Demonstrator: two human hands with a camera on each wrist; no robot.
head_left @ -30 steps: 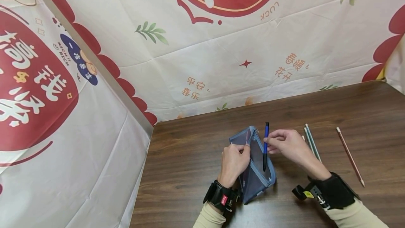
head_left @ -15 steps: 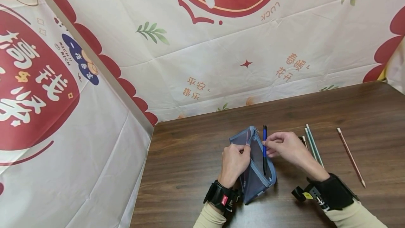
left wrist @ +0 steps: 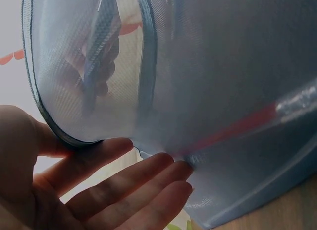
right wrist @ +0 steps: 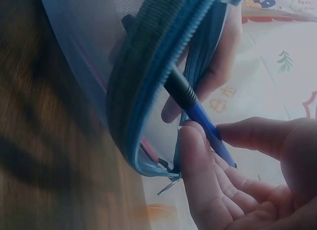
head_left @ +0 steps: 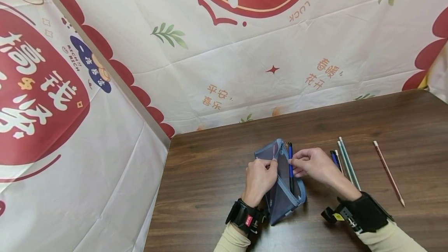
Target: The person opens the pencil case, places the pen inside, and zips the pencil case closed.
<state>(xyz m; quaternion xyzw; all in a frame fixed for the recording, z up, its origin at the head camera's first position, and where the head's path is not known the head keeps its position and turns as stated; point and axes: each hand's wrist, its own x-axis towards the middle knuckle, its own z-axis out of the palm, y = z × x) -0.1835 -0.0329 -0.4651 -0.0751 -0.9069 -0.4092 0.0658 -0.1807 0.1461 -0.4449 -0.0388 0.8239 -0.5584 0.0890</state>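
Note:
A blue mesh pencil case (head_left: 284,204) lies on the table with its zipper (right wrist: 171,56) undone. My left hand (head_left: 259,179) pinches the edge of its mouth between thumb and fingers; the other fingers lie against the mesh in the left wrist view. Between thumb and fingertips, my right hand (head_left: 316,165) pinches a blue and black pen (right wrist: 205,123). The pen's black end is inside the mouth of the case, its blue end outside. Through the mesh, a red stick-like item (left wrist: 237,127) shows inside.
Right of the right hand lie a blue and black pen (head_left: 334,158), a white-ended item (head_left: 338,160) and green pencils (head_left: 347,160), partly behind the wrist. Farther right is a pink pencil (head_left: 388,173). Printed cloth (head_left: 224,65) hangs behind the wooden table (head_left: 196,174).
My right hand has moved the pen slightly left and down, into the mouth of the case. The left hand stays put. A second blue pen on the table has come into view.

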